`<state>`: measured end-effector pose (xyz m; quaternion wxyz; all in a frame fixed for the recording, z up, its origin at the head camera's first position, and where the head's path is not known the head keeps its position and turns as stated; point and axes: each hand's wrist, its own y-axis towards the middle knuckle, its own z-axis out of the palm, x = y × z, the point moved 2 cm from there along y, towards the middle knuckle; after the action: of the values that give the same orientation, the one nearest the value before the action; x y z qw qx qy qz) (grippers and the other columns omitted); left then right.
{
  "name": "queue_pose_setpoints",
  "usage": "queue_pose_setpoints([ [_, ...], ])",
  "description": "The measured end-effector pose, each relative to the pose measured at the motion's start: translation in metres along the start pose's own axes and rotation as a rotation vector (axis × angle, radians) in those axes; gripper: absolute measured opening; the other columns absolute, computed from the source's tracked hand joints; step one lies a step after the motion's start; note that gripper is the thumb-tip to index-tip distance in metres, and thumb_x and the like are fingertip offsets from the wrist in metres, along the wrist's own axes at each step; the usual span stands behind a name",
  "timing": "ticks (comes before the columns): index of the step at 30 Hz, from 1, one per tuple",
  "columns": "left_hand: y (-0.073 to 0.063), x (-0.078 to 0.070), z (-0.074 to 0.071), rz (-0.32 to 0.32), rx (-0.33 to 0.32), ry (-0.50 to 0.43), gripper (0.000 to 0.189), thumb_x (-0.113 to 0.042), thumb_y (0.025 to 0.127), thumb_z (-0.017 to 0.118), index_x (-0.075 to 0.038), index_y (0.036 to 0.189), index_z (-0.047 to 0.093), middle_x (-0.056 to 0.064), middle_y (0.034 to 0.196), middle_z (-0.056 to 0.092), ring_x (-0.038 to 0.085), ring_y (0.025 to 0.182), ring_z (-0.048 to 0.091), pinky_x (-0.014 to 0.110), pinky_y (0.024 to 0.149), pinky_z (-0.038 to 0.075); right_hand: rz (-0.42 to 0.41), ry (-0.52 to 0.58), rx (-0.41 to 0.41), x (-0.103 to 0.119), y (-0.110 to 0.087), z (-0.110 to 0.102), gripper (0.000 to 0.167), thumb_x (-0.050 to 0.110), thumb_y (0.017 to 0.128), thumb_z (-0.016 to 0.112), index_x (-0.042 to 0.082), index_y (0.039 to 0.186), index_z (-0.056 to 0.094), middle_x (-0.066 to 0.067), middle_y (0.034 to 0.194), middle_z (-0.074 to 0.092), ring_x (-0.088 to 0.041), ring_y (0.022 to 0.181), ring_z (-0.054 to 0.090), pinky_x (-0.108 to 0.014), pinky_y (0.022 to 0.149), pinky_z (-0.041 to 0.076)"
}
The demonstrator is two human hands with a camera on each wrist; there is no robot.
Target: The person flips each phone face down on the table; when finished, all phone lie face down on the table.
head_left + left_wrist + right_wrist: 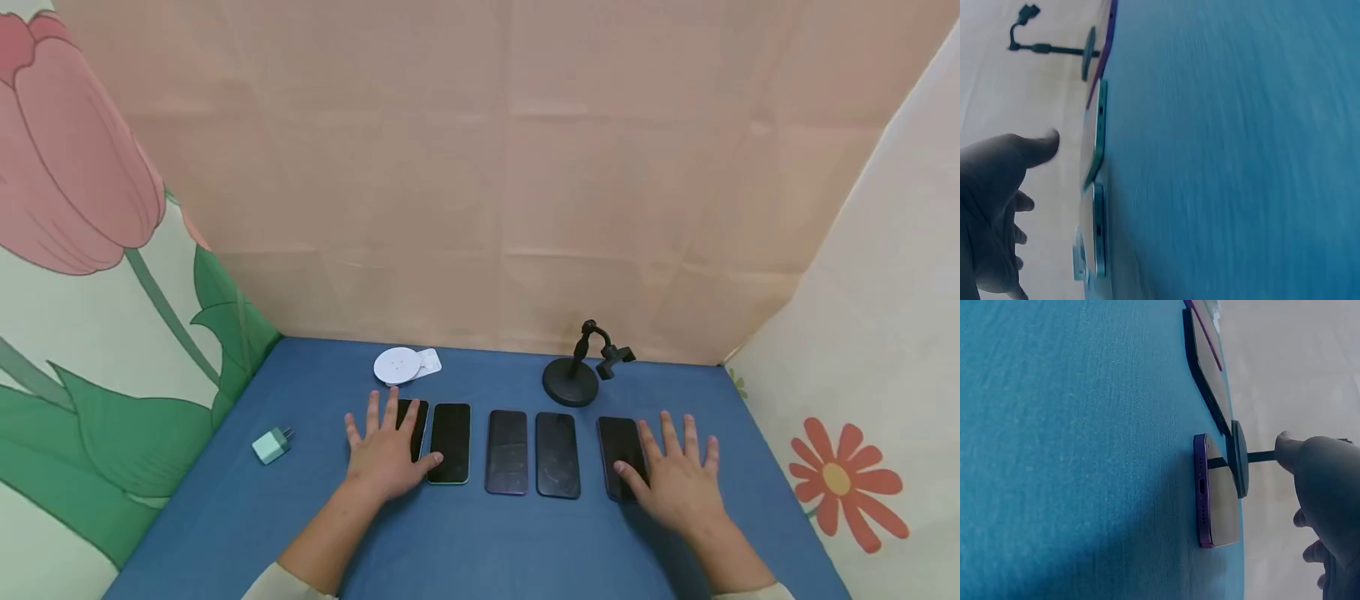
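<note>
Below and apart from the left grip (385,460) lies the leftmost phone (421,432).

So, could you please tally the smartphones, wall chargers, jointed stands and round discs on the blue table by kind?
Smartphones: 5
White wall charger: 1
Black jointed stand: 1
White round disc: 1
Total: 8

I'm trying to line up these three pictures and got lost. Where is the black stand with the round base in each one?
Head: black stand, right of centre, at the back of the blue tablecloth.
Left wrist: black stand, upper left, appearing sideways.
Right wrist: black stand, right of centre, appearing sideways, partly hidden by the right hand.
Shared landmark: the blue tablecloth shows in all three.
</note>
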<state>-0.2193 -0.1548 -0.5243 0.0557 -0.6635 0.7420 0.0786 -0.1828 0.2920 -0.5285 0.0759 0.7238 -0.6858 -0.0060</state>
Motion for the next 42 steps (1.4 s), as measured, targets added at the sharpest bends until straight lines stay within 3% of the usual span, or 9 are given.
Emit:
queue_pose_setpoints([
  [10, 0.004, -0.036, 0.004, 0.061, -0.055, -0.045, 0.082, -0.053, 0.092, 0.072, -0.018, 0.159, 0.043, 0.016, 0.169, 0.026, 0.041, 0.151, 0.024, 0.069, 0.113, 0.027, -0.015, 0.020, -0.012, 0.001, 0.001, 0.003, 0.089, 0.063, 0.095, 0.062, 0.003, 0.157, 0.041, -0.034, 0.162, 0.027, -0.059, 0.148, 0.015, -0.077, 0.115, 0.011],
  [18, 0.011, -0.065, 0.008, 0.121, -0.066, -0.084, 0.068, -0.047, 0.093, 0.072, -0.019, 0.152, 0.053, 0.012, 0.156, 0.046, 0.039, 0.140, 0.041, 0.061, 0.106, 0.038, -0.032, 0.018, -0.014, 0.007, -0.003, 0.010, 0.089, 0.062, 0.095, 0.063, 0.000, 0.155, 0.043, -0.035, 0.155, 0.039, -0.058, 0.139, 0.036, -0.076, 0.105, 0.036],
  [25, 0.015, -0.092, 0.008, 0.207, -0.102, -0.195, 0.056, -0.041, 0.094, 0.071, -0.015, 0.143, 0.062, 0.011, 0.143, 0.057, 0.037, 0.130, 0.051, 0.059, 0.103, 0.046, -0.012, 0.049, 0.001, 0.009, -0.005, 0.011, 0.088, 0.056, 0.096, 0.066, -0.002, 0.156, 0.039, -0.035, 0.150, 0.043, -0.056, 0.134, 0.042, -0.073, 0.102, 0.040],
  [32, 0.014, -0.120, 0.014, 0.261, -0.045, -0.315, 0.053, -0.038, 0.096, 0.069, -0.018, 0.145, 0.062, 0.005, 0.142, 0.060, 0.028, 0.128, 0.054, 0.049, 0.104, 0.051, 0.009, 0.094, 0.012, 0.008, -0.004, 0.010, 0.089, 0.057, 0.096, 0.065, -0.004, 0.155, 0.039, -0.034, 0.145, 0.047, -0.054, 0.127, 0.047, -0.070, 0.097, 0.045],
  [42, 0.011, -0.153, 0.029, 0.302, 0.057, -0.448, 0.050, -0.035, 0.098, 0.068, -0.018, 0.145, 0.061, 0.006, 0.145, 0.059, 0.026, 0.130, 0.056, 0.048, 0.102, 0.052, 0.040, 0.176, 0.057, 0.005, -0.003, 0.013, 0.085, 0.052, 0.098, 0.065, -0.009, 0.153, 0.040, -0.038, 0.141, 0.048, -0.056, 0.124, 0.048, -0.070, 0.099, 0.043],
])
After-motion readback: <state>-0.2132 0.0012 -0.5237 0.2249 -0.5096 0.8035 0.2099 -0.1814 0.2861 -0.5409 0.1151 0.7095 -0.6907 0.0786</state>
